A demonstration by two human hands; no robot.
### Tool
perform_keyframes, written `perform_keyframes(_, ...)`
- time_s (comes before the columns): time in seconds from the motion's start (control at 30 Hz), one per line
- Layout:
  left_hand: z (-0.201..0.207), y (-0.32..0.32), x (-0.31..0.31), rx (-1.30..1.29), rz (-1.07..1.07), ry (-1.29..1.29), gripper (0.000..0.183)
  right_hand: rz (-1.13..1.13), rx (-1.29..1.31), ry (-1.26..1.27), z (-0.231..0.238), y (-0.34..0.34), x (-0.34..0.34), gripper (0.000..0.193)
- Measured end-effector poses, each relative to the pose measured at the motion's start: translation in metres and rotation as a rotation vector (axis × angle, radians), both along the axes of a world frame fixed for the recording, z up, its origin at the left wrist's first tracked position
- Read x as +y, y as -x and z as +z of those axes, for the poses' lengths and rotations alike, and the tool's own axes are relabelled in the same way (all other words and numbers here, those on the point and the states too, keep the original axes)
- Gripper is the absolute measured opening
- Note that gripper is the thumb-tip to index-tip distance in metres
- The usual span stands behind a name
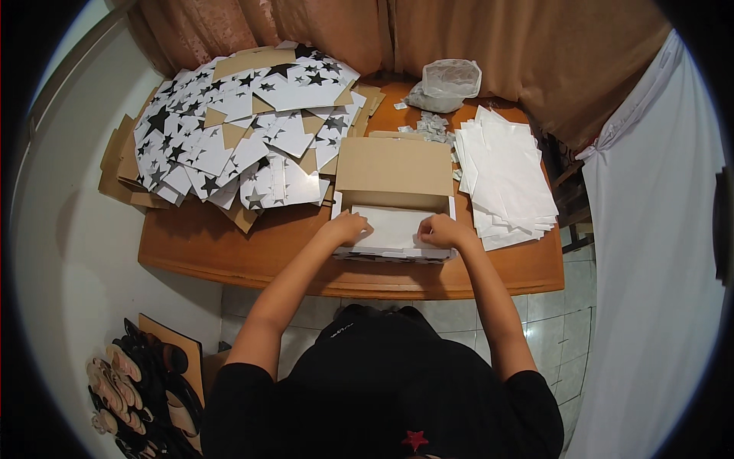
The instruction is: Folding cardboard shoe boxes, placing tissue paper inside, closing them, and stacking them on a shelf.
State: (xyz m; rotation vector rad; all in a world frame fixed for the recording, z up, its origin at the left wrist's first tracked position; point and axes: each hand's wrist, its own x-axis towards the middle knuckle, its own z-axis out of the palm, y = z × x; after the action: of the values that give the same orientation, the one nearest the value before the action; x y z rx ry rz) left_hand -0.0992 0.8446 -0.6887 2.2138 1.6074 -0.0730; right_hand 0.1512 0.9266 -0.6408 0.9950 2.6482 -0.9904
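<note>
Inside the box (pixel 394 164), paper (pixel 394 224) is apparently being fitted by the left hand (pixel 352 228) and right hand (pixel 440 231), finger closure not discernible; even pressing toward the box's corners seems required.

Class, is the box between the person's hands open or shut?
The box is open: its brown lid is lifted back, showing a white sheet inside.

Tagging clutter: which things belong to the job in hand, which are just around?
Job, apparently: open box, left hand and right hand at it; white sheet inside; loose white sheets; star-printed cardboard; probably small packets, plastic bag.
Just around: shoes; brown curtain; white cloth.
</note>
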Motion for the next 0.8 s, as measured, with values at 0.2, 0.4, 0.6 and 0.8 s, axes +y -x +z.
perform_keyframes(0.2,-0.005,-0.007,0.030,-0.272,0.043,0.361,0.032,-0.021,0.171,-0.049,-0.032,0.027,0.005,0.022)
perform_keyframes(0.4,0.008,-0.034,0.013,-0.216,0.253,0.532,0.059,-0.162,0.364,-0.061,-0.029,0.036,0.006,0.023)
perform_keyframes(0.6,0.038,-0.016,-0.022,-0.814,0.380,-0.280,0.032,-0.991,0.746,-0.446,-0.058,0.019,0.077,0.036)
perform_keyframes(0.8,-0.007,0.016,-0.052,-0.768,0.755,-0.666,0.029,-1.144,1.303,0.732,-0.054,0.002,0.092,0.048)
